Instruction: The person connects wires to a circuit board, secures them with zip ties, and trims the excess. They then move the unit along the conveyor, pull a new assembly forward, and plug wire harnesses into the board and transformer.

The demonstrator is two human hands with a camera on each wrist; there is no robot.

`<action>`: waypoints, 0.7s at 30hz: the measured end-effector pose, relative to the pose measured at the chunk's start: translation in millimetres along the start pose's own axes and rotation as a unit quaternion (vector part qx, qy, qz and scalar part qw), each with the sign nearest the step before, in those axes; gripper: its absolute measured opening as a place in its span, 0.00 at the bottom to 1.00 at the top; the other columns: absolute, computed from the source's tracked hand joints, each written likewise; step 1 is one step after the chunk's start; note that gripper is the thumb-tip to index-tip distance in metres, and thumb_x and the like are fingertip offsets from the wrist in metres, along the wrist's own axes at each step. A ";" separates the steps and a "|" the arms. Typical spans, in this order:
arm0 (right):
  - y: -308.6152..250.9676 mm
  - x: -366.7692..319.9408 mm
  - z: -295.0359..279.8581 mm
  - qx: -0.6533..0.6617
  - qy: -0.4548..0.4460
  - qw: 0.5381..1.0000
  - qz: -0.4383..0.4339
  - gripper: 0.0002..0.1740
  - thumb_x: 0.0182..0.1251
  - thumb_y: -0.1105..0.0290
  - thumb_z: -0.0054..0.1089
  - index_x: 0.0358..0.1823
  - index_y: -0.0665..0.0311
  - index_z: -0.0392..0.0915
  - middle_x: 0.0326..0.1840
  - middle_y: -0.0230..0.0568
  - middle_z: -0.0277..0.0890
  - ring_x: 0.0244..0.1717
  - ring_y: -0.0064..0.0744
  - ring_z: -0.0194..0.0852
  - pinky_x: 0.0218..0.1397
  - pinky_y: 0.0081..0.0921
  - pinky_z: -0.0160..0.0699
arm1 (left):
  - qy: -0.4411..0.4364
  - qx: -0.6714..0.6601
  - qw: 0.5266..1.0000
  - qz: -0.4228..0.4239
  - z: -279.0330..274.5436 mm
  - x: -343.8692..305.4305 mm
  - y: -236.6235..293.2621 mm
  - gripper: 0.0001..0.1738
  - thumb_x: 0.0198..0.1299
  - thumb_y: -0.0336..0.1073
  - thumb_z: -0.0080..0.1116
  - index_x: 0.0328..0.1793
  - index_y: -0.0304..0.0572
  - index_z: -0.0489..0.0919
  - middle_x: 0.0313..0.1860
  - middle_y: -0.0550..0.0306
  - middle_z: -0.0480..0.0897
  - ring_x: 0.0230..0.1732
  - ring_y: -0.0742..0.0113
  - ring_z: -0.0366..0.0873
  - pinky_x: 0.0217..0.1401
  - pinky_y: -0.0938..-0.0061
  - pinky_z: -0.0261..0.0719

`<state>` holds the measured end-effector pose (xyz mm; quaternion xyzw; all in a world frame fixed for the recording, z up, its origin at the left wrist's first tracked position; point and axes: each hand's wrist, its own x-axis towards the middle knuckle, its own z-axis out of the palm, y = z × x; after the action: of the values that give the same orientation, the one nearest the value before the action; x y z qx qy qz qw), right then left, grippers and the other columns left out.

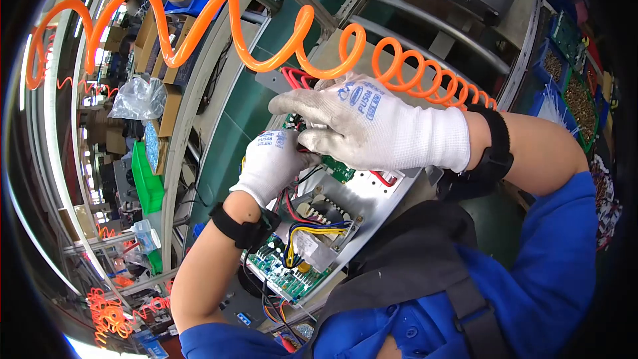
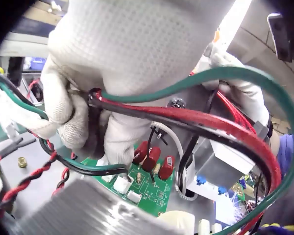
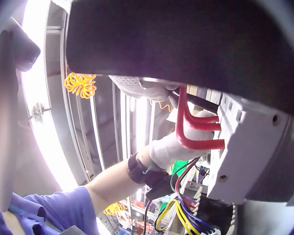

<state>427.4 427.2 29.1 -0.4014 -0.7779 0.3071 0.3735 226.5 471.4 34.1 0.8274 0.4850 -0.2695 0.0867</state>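
Both hands wear white knit gloves and work over an open metal chassis (image 1: 372, 193). My left hand (image 2: 132, 44) curls its fingers round a bundle of wires: a green wire (image 2: 264, 76), a red wire (image 2: 220, 120) and a black one, close above a green circuit board (image 2: 154, 196) with red components (image 2: 152, 159). In the head view the left hand (image 1: 272, 163) lies at the chassis's far side. My right hand (image 1: 385, 126) reaches over the chassis from the right, its fingertips near the left hand. I cannot tell what it holds. Thick red wires (image 3: 191, 132) run into a white terminal block (image 3: 250, 142).
An orange coiled hose (image 1: 266, 60) stretches across above the hands. Nearer the body, the chassis carries another circuit board (image 1: 286, 272) and yellow and blue wires (image 1: 299, 236). Parts bins (image 1: 555, 66) stand at right, a green bin (image 1: 146, 176) at left.
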 end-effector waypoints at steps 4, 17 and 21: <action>-3.4 1.9 -2.2 0.035 -0.033 0.998 0.033 0.24 0.65 0.71 0.54 0.63 0.63 0.68 0.47 0.49 0.78 0.48 0.46 0.80 0.54 0.38 0.77 | 0.058 -0.021 0.998 0.005 11.6 9.2 -3.8 0.24 0.48 0.56 0.70 0.39 0.45 0.85 0.32 0.49 0.86 0.37 0.51 0.85 0.41 0.59 0.81; -40.7 23.8 -28.5 -0.154 -0.204 0.966 0.035 0.11 0.62 0.69 0.56 0.41 0.65 0.82 0.34 0.44 0.82 0.39 0.39 0.83 0.47 0.32 0.79 | 0.072 -0.109 0.991 0.024 -3.5 -107.0 -1.6 0.14 0.56 0.42 0.59 0.44 0.44 0.83 0.35 0.47 0.84 0.41 0.51 0.83 0.45 0.62 0.79; -68.8 37.6 -23.4 -0.220 -0.286 0.931 0.050 0.11 0.62 0.68 0.56 0.41 0.65 0.82 0.33 0.45 0.81 0.38 0.40 0.82 0.45 0.34 0.78 | 0.115 -0.110 0.987 0.029 -3.8 -107.7 10.2 0.12 0.54 0.38 0.57 0.43 0.43 0.82 0.38 0.44 0.84 0.43 0.47 0.83 0.48 0.60 0.79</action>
<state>404.5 429.7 107.6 -0.4073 -0.8786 0.2485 0.0217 195.2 386.3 93.2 0.8519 0.4945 -0.1154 0.1283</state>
